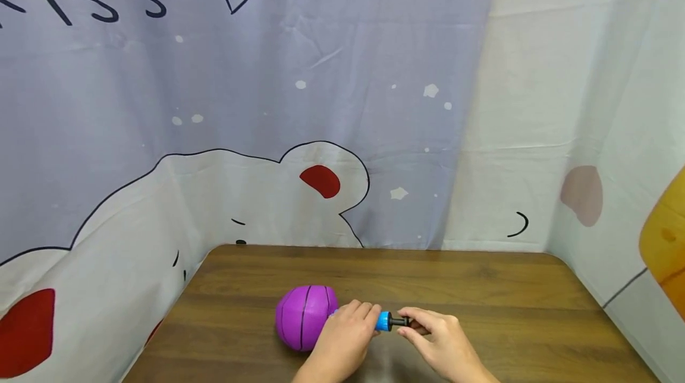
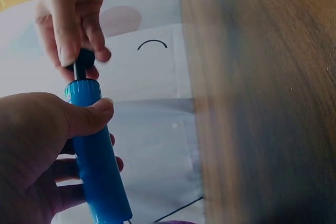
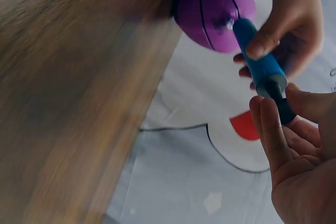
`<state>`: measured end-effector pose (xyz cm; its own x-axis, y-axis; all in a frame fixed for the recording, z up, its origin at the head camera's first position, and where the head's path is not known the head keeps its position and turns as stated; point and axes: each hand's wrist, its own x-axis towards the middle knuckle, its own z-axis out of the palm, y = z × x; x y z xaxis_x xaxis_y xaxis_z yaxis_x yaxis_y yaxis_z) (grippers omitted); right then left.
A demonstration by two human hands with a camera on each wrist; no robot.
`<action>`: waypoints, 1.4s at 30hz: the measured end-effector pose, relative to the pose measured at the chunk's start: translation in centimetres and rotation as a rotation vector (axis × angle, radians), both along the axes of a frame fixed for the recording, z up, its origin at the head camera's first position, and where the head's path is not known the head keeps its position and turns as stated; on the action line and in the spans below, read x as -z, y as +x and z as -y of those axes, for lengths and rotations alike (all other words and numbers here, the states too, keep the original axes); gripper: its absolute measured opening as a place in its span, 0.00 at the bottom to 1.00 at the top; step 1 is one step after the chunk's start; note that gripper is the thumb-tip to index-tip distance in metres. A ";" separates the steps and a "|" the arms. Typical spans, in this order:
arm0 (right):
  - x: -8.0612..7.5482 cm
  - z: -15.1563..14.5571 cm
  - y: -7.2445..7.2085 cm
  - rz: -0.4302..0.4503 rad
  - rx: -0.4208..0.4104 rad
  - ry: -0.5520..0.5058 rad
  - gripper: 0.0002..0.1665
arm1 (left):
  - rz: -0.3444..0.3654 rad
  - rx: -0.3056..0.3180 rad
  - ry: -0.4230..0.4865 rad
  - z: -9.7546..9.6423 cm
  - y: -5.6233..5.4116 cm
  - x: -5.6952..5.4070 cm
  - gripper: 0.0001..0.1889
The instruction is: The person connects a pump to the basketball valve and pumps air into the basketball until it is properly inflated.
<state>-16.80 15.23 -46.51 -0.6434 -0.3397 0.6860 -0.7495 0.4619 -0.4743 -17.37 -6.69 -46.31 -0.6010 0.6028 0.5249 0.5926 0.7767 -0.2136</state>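
Note:
A purple ball (image 1: 304,319) with black seam lines sits on the wooden table, left of both hands. My left hand (image 1: 345,335) grips the blue barrel of a hand pump (image 2: 100,166), thumb on one side and fingers round the other. In the right wrist view the pump's far end meets the ball (image 3: 215,11) at a small pale spot; the joint itself is too small to make out. My right hand (image 1: 441,338) holds the black handle (image 3: 282,109) between thumb and fingers. A short length of dark rod shows between handle and barrel.
The brown wooden table (image 1: 481,288) extends behind and to the right of the hands. A printed cloth (image 1: 396,74) with cartoon shapes hangs behind it and along both sides, close against the table's edges.

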 end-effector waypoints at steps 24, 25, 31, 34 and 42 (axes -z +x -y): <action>-0.7 -7.8 3.1 0.286 0.156 -0.002 0.12 | 0.017 0.110 0.096 0.9 -0.8 0.7 0.20; -0.7 -7.8 3.1 0.295 0.159 -0.004 0.12 | 0.028 0.110 0.094 0.9 -0.8 0.6 0.20; 0.1 -5.9 2.7 0.205 0.134 -0.020 0.11 | 0.084 0.068 0.078 0.8 -0.4 0.3 0.20; 0.4 -4.3 2.4 0.182 0.103 -0.027 0.11 | 0.077 0.062 0.044 0.6 -0.3 0.3 0.20; 0.5 -0.1 1.0 0.274 0.059 -0.061 0.10 | 0.074 0.028 0.012 -0.2 0.0 0.0 0.19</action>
<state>-15.77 15.34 -47.04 -0.8253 -0.2596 0.5014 -0.5619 0.4657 -0.6837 -17.38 -6.45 -46.36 -0.6212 0.6142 0.4867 0.6281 0.7616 -0.1595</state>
